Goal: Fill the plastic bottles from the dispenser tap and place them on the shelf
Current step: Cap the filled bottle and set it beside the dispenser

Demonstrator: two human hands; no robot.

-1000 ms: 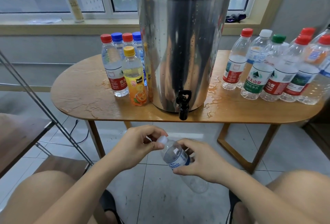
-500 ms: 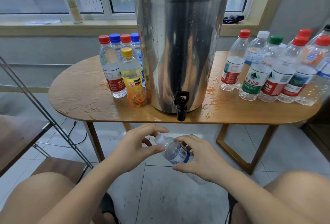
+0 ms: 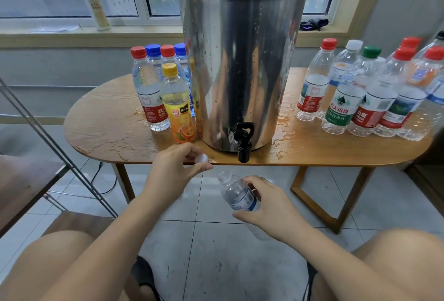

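Presently: your left fingers pinch the cap; right fingers grip the uncapped bottle, tap above them. Risk: a misaligned mouth spills water.

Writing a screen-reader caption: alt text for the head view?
A person's right hand holds an uncapped bottle near the black tap of a steel dispenser, while the left hand pinches its white cap. Capped bottles flank the dispenser on the table.
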